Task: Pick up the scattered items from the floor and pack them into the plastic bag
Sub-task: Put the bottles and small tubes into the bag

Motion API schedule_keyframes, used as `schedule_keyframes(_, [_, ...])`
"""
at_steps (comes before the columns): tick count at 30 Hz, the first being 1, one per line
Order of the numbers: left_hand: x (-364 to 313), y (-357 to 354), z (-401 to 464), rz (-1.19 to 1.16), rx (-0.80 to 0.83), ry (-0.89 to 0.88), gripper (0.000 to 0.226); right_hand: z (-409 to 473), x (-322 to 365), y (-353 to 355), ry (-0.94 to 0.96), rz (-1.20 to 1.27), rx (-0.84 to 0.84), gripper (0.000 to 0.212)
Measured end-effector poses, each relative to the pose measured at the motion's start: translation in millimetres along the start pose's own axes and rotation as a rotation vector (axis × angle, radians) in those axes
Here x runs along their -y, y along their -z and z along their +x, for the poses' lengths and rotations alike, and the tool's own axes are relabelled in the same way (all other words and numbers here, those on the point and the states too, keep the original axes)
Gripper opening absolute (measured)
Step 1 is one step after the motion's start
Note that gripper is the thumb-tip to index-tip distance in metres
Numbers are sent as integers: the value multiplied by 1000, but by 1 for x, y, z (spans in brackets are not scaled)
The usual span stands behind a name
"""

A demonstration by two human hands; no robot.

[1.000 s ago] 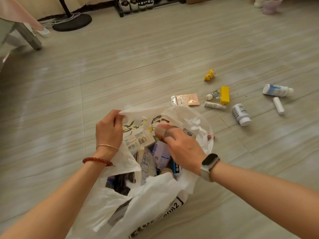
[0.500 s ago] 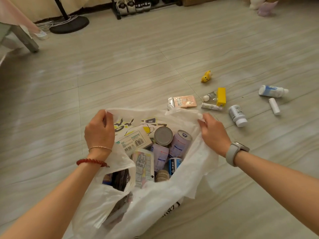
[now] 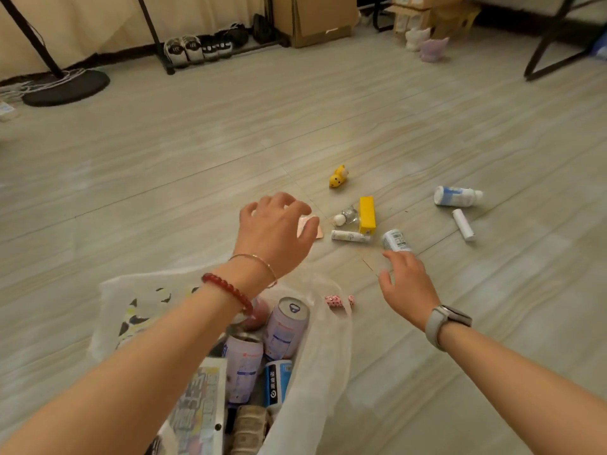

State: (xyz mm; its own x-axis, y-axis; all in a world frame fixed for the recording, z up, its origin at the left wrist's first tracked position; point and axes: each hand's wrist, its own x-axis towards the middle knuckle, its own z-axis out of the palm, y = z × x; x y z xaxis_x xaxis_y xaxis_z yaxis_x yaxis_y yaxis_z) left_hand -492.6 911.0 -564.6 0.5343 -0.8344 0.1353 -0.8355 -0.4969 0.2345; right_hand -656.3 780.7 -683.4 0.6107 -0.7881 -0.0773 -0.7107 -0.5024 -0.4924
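Observation:
The white plastic bag (image 3: 323, 353) stands open on the floor below my arms, holding cans and packets. My left hand (image 3: 274, 229) hovers with spread fingers over a pink sachet (image 3: 312, 228), covering most of it. My right hand (image 3: 405, 284) reaches forward, open, its fingertips just short of a white pill bottle (image 3: 396, 240). Beyond lie a small white tube (image 3: 348, 236), a yellow box (image 3: 367, 215), a small round bottle (image 3: 346, 216), a yellow toy (image 3: 338, 176), a blue-and-white bottle (image 3: 456, 196) and a white stick (image 3: 463, 224). A pink patterned tube (image 3: 338, 301) lies beside the bag.
A shoe rack with shoes (image 3: 203, 46) and a cardboard box (image 3: 315, 18) stand along the far wall. A black fan base (image 3: 65, 88) sits at far left, plush toys (image 3: 425, 44) and a black chair leg (image 3: 555, 44) at far right.
Both hands have let go of the bag's rim and reached forward toward the items on the floor. The view has tilted up toward the far wall.

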Motion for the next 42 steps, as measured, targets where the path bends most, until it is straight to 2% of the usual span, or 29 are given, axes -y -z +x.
schedule_keyframes(4, [-34,-64,56,111,310,-80,37,31,-38,-3,-176,-93,14,40])
schedule_keyframes(8, [-36,-145,52,173,685,-128,56,52,-60,-17,-128,-117,8,49])
schedule_keyframes(10, [-30,-174,39,221,807,-151,69,62,-66,-25,-130,-100,19,56])
schedule_keyframes(12, [-22,-190,29,289,777,-200,71,71,-71,-34,-139,-82,30,60])
schedule_keyframes(15, [-12,-199,27,345,651,-265,50,79,-77,-45,-156,-71,58,61])
schedule_keyframes(17, [-11,-201,27,306,639,-265,38,81,-80,-48,-166,-73,52,59])
schedule_keyframes(21, [-22,-194,23,141,602,-215,34,80,-73,-51,-188,-26,-20,54])
schedule_keyframes(23, [-28,-180,22,14,511,-144,35,71,-67,-51,-221,134,-14,53])
schedule_keyframes(25, [-35,-161,24,-100,354,-104,35,57,-60,-50,-230,341,-17,51])
schedule_keyframes(29, [-43,-112,25,-277,56,-130,33,23,-34,-34,-174,639,-44,44])
schedule_keyframes(32, [-35,-72,9,-284,-53,-177,39,1,-7,-17,-110,742,-49,40])
schedule_keyframes(37, [6,-23,-60,-153,49,-273,48,-43,46,8,89,832,-49,37])
schedule_keyframes(40, [35,-20,-104,-149,183,-151,49,-73,73,19,257,837,-43,39])
schedule_keyframes(42, [47,-26,-127,-141,307,-36,44,-90,86,19,366,751,2,41])
